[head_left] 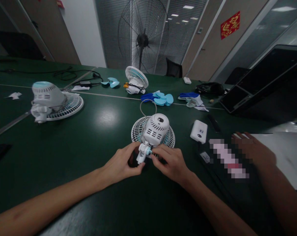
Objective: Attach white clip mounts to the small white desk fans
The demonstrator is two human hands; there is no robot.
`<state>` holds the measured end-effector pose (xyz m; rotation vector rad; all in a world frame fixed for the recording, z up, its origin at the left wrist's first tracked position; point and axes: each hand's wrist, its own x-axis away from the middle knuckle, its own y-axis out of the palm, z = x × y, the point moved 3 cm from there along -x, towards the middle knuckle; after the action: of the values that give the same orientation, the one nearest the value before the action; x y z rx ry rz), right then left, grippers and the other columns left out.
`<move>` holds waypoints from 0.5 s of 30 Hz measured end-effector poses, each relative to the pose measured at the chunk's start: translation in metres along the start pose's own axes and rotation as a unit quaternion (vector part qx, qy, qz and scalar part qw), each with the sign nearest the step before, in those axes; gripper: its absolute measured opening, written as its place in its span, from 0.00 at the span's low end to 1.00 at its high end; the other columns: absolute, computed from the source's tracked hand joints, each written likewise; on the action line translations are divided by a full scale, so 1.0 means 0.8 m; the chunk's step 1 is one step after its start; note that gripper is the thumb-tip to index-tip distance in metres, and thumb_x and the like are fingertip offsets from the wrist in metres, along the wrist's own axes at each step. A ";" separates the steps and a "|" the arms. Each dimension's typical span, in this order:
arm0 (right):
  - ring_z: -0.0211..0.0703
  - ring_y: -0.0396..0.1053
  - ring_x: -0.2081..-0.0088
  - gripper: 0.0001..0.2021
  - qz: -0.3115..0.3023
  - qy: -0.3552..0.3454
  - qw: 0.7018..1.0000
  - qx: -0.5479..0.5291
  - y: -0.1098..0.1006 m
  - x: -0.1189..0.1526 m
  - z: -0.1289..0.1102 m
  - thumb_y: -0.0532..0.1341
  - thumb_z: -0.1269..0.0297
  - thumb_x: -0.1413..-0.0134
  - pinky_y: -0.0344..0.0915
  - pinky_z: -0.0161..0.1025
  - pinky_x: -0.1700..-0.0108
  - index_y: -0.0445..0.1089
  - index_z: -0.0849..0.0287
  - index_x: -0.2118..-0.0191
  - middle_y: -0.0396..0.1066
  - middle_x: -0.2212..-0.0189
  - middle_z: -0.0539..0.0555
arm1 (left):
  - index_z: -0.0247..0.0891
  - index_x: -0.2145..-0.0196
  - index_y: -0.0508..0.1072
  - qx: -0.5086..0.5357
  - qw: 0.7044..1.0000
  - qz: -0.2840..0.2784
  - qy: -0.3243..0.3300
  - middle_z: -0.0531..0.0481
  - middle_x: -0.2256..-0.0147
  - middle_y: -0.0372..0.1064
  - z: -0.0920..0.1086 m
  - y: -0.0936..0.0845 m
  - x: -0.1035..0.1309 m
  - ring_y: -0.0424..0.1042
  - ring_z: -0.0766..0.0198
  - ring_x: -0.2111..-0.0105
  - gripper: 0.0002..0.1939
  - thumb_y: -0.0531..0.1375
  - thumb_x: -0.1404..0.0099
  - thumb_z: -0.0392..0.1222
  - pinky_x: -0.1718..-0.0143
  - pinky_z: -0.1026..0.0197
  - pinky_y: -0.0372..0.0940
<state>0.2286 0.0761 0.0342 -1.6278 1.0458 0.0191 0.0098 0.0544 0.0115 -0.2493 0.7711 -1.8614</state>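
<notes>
A small white fan [156, 128] lies face down on the dark green table in front of me, its round grille [136, 131] under the motor housing. At its near end a white bracket [141, 153] sticks out towards me, and my left hand [123, 164] grips it between thumb and fingers. A light blue knob [148, 151] sits on the bracket's right side. My right hand [172, 162] pinches this knob with thumb and fingertips. The fingertips partly cover the knob and the lower grille.
Another white fan [48, 98] lies at the left; a third [136, 80] stands further back. Light blue fan blades [163, 99] rest by blue-and-white gloves [191, 99]. To the right are a white box [199, 131], cables and another person's hand [255, 150] over white paper [286, 154].
</notes>
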 end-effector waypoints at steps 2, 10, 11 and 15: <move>0.39 0.73 0.68 0.07 -0.001 0.010 1.000 -0.016 0.003 0.000 -0.002 0.59 0.64 0.30 0.64 0.36 0.67 0.75 0.58 0.58 0.77 0.66 0.52 | 0.41 0.40 0.63 -0.004 1.000 0.001 0.005 0.50 0.61 0.73 0.000 0.000 0.000 0.72 0.64 0.73 0.29 0.66 0.35 0.48 0.72 0.61 0.67; 0.34 0.69 0.75 0.03 0.002 0.063 0.995 -0.083 0.006 0.005 0.001 0.61 0.64 0.31 0.61 0.34 0.72 0.71 0.57 0.57 0.74 0.70 0.48 | 0.43 0.42 0.66 0.006 1.000 -0.011 0.003 0.49 0.57 0.72 0.005 -0.003 -0.001 0.72 0.64 0.69 0.26 0.66 0.35 0.49 0.71 0.62 0.68; 0.34 0.68 0.76 0.06 0.000 0.056 0.995 -0.079 0.003 0.005 0.002 0.62 0.64 0.32 0.61 0.34 0.72 0.70 0.57 0.53 0.74 0.69 0.48 | 0.43 0.43 0.67 0.007 1.000 -0.010 0.003 0.49 0.57 0.72 0.005 -0.004 -0.001 0.72 0.64 0.69 0.26 0.66 0.35 0.49 0.70 0.62 0.68; 0.35 0.72 0.72 0.13 -0.020 -0.023 0.999 -0.040 -0.006 0.004 0.004 0.65 0.65 0.34 0.64 0.34 0.70 0.69 0.55 0.45 0.76 0.63 0.50 | 0.43 0.43 0.67 0.007 1.000 -0.007 0.004 0.49 0.56 0.71 0.005 -0.004 -0.001 0.72 0.64 0.68 0.25 0.67 0.35 0.49 0.70 0.62 0.68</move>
<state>0.2348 0.0765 0.0355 -1.7129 0.9874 0.0726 0.0095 0.0545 0.0171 -0.2379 0.7628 -1.8814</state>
